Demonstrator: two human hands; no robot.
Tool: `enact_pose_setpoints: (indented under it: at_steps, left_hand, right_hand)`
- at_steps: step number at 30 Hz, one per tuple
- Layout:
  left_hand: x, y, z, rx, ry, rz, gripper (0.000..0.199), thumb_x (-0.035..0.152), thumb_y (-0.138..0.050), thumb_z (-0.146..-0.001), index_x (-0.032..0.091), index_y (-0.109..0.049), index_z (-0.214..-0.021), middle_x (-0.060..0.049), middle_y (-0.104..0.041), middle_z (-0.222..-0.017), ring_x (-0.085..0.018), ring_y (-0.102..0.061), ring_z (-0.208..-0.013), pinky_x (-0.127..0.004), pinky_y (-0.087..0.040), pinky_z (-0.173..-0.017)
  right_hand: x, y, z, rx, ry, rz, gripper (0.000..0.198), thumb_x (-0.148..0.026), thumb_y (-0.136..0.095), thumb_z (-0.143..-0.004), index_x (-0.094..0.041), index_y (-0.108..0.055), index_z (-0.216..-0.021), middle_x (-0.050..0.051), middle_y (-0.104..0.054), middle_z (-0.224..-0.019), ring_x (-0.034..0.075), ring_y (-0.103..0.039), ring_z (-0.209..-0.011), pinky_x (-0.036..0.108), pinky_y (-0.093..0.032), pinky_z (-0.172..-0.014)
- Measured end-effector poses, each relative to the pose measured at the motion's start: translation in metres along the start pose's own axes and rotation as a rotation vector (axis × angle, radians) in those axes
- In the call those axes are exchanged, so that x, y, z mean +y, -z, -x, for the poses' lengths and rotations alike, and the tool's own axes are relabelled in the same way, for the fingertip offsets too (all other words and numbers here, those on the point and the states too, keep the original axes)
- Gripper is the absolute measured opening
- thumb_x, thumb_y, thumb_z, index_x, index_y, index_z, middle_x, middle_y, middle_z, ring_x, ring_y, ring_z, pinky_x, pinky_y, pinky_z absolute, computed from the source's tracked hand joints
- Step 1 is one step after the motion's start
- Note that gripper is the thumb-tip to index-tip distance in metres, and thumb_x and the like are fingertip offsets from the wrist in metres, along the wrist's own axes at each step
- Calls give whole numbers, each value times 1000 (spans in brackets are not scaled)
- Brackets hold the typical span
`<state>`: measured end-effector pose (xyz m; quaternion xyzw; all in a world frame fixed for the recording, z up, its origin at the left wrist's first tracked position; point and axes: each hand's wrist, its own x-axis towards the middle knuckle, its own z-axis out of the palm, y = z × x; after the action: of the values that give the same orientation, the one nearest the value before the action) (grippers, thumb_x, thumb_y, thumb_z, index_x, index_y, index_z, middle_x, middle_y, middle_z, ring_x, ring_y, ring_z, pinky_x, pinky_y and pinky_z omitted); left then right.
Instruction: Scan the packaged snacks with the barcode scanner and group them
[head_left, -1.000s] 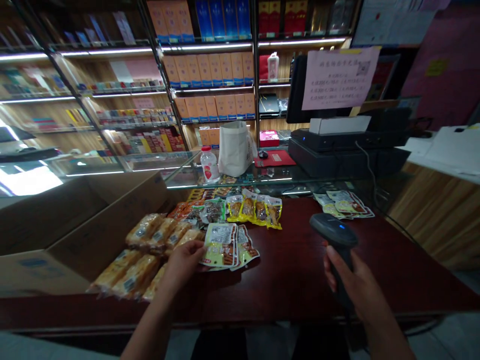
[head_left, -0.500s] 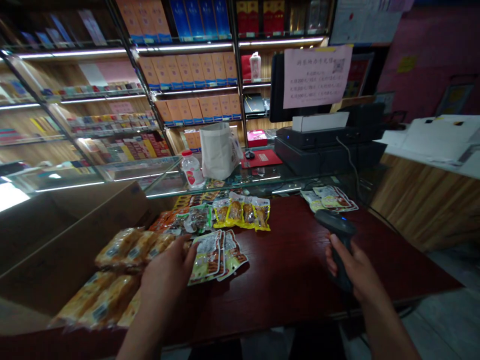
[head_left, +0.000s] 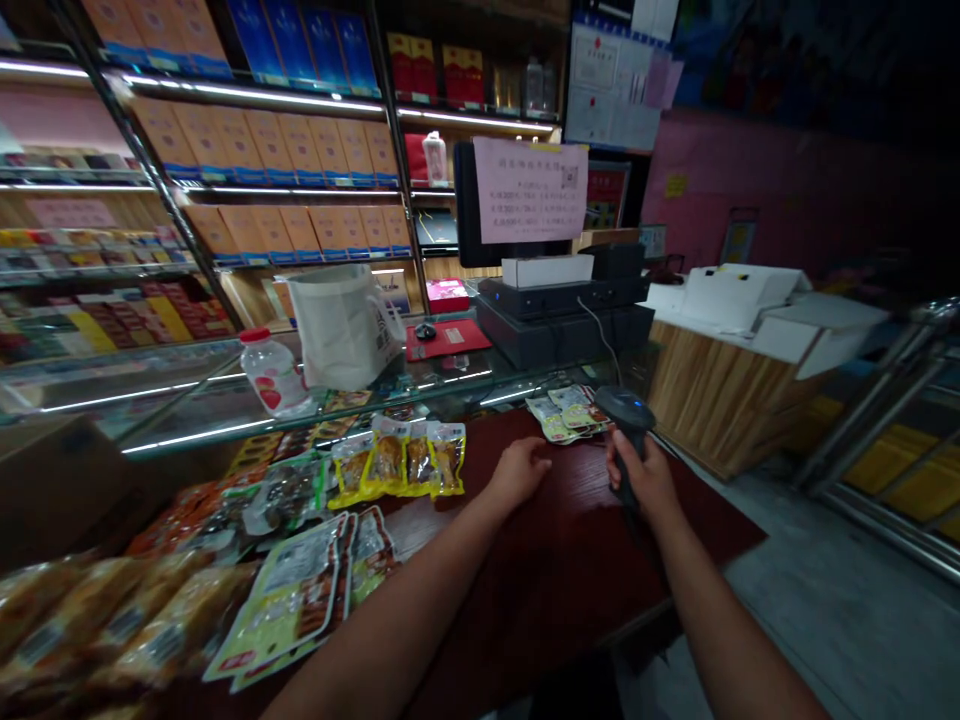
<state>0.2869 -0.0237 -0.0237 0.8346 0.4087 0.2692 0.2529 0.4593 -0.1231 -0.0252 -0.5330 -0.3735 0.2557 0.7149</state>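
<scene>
In my right hand (head_left: pixel 645 475) is a dark barcode scanner (head_left: pixel 628 410), gripped round its handle with the head pointing up and forward. My left hand (head_left: pixel 520 472) hovers over the dark red table, its fingers loosely bent and apart, with nothing visible in them. Just beyond both hands lie flat green-and-white snack packets (head_left: pixel 568 412). To the left of my left hand is a row of yellow-edged vacuum packs (head_left: pixel 401 460). Larger green-and-white snack packets (head_left: pixel 300 590) overlap near my left forearm. Plastic-wrapped bread (head_left: pixel 161 625) fills the near left corner.
A cardboard box (head_left: pixel 67 490) stands at the left. On the glass counter are a red-capped bottle (head_left: pixel 274 380), a white bag (head_left: pixel 337 330) and a black cash drawer (head_left: pixel 562 325) under a monitor with a pink notice (head_left: pixel 532 195). A metal railing (head_left: pixel 892 430) stands at the right.
The view has turned right. My left hand has moved from above the bread and snack packets across to the table's middle, near the far packets. The scanner stays in my right hand.
</scene>
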Motion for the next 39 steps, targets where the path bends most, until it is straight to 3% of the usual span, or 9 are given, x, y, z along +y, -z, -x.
enact_pose_setpoints:
  at_steps: [5,8,12,15,19,24,31,39]
  left_hand:
    - [12,-39,-49,195,143,-113,28,22,-66,-84,14,-71,-111,-17,-63,-123,-30,-53,-122,-40,-43,-102]
    - [21,-55,-69,285,186,-182,27,31,-63,-87,17,-70,-109,-17,-51,-141,-34,-38,-136,-52,-31,-112]
    - [26,-70,-94,274,269,-364,35,42,-59,-88,17,-70,-111,-18,-43,-150,-36,-31,-141,-61,-18,-116]
    - [26,-75,-110,237,328,-399,33,35,-56,-88,17,-72,-111,-18,-47,-147,-37,-35,-139,-62,-21,-114]
    - [28,-74,-117,239,328,-413,32,22,-48,-88,17,-74,-106,-16,-57,-137,-33,-43,-131,-49,-33,-110]
    - [34,-67,-112,226,299,-415,35,30,-50,-89,14,-71,-113,-16,-60,-129,-29,-48,-122,-36,-43,-97]
    - [32,-67,-116,150,306,-411,38,39,-58,-87,12,-71,-110,-19,-61,-127,-34,-47,-124,-43,-42,-98]
    - [46,-66,-125,175,320,-331,30,14,-46,-89,11,-70,-107,-21,-61,-126,-33,-49,-127,-42,-43,-99]
  right_hand:
    - [16,6,-6,5,35,-59,45,-62,-68,-76,-22,-55,-94,-9,-56,-59,8,-46,-37,20,-41,-34]
    - [21,7,-8,30,52,-62,41,-58,-68,-79,-22,-56,-93,-9,-55,-58,8,-47,-36,20,-41,-34]
    - [22,7,-10,62,60,-57,41,-57,-67,-80,-21,-56,-95,-9,-56,-59,8,-48,-37,20,-42,-34]
    - [24,7,-11,59,58,-52,41,-56,-68,-80,-21,-56,-96,-9,-56,-59,8,-48,-36,19,-42,-34]
    - [28,7,-13,58,54,-49,41,-56,-68,-81,-20,-56,-97,-8,-57,-59,8,-48,-36,19,-42,-33]
    - [28,6,-13,66,54,-52,41,-56,-68,-81,-20,-56,-97,-8,-57,-60,8,-49,-36,19,-41,-32]
    - [27,6,-14,68,47,-33,43,-58,-68,-80,-20,-56,-96,-8,-57,-57,9,-49,-36,19,-42,-32]
    - [30,6,-16,87,53,-29,41,-57,-68,-80,-21,-57,-94,-9,-55,-52,9,-48,-33,19,-41,-31]
